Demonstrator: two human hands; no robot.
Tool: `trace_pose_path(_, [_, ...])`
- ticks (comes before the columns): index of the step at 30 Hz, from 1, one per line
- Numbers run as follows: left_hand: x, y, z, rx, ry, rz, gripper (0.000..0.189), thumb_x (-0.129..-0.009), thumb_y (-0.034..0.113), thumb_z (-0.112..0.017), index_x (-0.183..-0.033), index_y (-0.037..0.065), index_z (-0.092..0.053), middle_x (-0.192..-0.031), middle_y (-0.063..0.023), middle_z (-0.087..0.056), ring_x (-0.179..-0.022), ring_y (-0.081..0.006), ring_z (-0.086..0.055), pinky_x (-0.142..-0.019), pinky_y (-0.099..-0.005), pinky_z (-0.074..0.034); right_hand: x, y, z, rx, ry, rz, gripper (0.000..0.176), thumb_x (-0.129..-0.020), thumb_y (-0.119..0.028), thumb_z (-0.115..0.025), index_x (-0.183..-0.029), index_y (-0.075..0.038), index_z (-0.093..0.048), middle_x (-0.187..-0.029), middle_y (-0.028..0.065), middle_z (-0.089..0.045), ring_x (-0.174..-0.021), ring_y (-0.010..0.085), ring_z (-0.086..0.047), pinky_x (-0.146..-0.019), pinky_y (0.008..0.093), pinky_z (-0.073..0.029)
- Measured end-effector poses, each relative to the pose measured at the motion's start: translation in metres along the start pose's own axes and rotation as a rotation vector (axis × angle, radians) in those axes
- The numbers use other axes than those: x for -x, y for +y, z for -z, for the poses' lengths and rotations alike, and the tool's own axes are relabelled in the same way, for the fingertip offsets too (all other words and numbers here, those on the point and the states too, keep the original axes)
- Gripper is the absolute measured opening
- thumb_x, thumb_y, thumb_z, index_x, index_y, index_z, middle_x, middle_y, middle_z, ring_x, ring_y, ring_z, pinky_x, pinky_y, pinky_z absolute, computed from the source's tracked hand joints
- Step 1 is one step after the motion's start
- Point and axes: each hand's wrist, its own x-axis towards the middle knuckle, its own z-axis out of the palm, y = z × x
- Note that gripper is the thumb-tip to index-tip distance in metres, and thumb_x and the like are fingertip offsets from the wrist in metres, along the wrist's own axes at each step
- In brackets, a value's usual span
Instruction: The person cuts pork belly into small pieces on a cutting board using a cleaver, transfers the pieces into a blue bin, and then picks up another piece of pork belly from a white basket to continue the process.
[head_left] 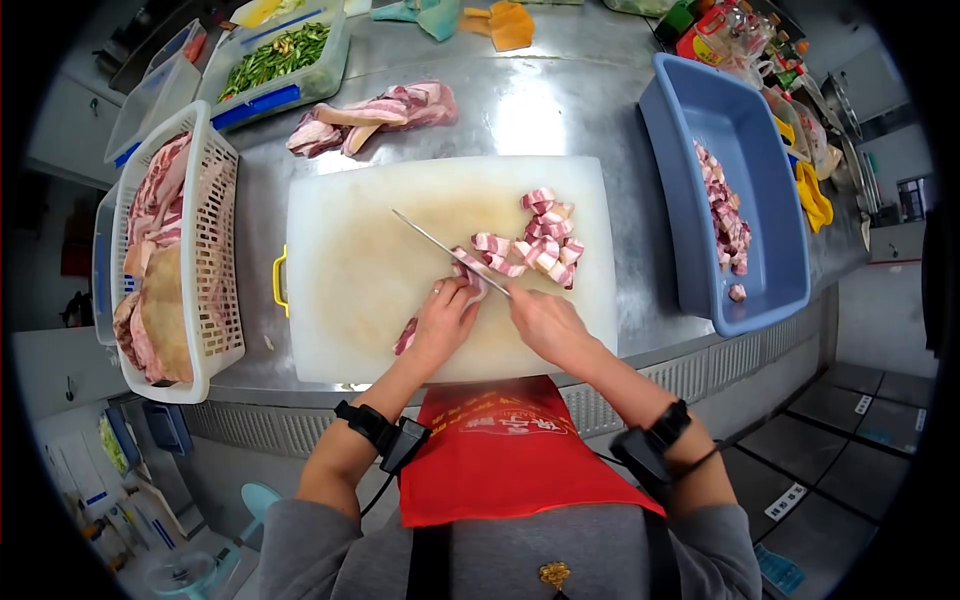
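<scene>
A white cutting board [350, 250] lies in front of me on the metal table. My right hand [548, 322] is closed round the handle of a knife [430, 236], whose blade points up and to the left across the board. Under my left hand [446, 316] is a strip of pork [472, 282], held by bent fingers beside the blade; the strip's other end shows at the lower left of the hand. Just right of the blade lie a few cut pork pieces [492, 243], and a heap of pork cubes [549, 232] sits beyond them.
A white basket [222, 250] of pork slabs stands left. Behind the board lie more pork strips [400, 108]. A blue bin [765, 230] with cubes stands right, beside bottles [735, 40]. A clear container [335, 50] of cut green vegetables is at the back left.
</scene>
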Motion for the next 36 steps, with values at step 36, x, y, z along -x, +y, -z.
trace_pose_path(36, [-0.001,0.003,0.011,0.185,0.041,0.232,0.035,-0.071,-0.003,-0.062,-0.105,0.002,-0.056,-0.110,-0.0165,-0.054,-0.098,-0.0381,-0.059,-0.082,-0.0418,-0.052,0.051,0.035,0.018,0.136,0.147,-0.063,0.019,-0.091,-0.012,-0.050,-0.108,-0.005,-0.050,-0.076,0.0207,-0.063,-0.067,0.0428,-0.062,-0.061,0.0521,-0.050])
